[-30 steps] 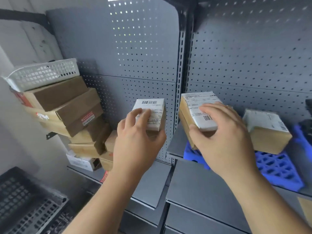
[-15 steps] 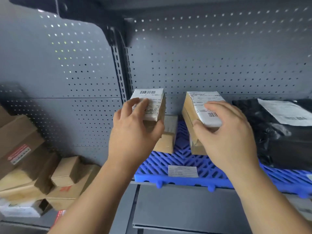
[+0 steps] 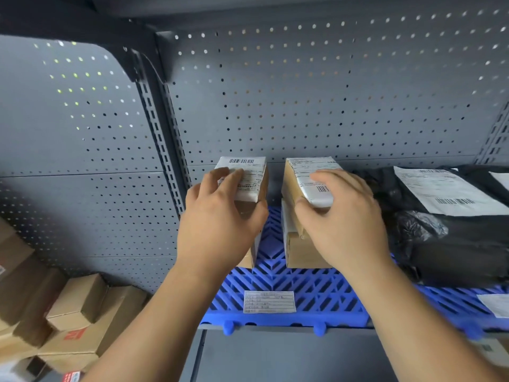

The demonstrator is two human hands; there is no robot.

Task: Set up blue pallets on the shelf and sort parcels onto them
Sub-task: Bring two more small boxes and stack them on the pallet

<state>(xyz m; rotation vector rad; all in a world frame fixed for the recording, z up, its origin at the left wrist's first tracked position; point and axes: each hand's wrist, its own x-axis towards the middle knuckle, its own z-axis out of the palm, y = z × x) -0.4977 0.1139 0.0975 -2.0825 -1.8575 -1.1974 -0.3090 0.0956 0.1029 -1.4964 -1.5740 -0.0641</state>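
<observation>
A blue slatted pallet (image 3: pixel 303 299) lies on the grey shelf in front of me, with a white label on its front edge. My left hand (image 3: pixel 217 227) grips a small cardboard parcel (image 3: pixel 249 179) with a white barcode label, held above another brown box on the pallet's left part. My right hand (image 3: pixel 344 219) grips a second labelled cardboard parcel (image 3: pixel 298 175), which sits on top of a brown box (image 3: pixel 303 249) standing on the pallet. Whether the left parcel touches the box under it is hidden by my hand.
Black plastic mailer bags (image 3: pixel 446 216) with white labels lie on the pallet to the right. A pile of cardboard boxes (image 3: pixel 74 321) fills the lower left bay. A perforated grey back panel (image 3: pixel 303 92) and a slotted upright (image 3: pixel 165 150) stand behind.
My view swung right from the left bay to the pallet. Both hands carried their parcels forward over the pallet and now hold them above the brown boxes there.
</observation>
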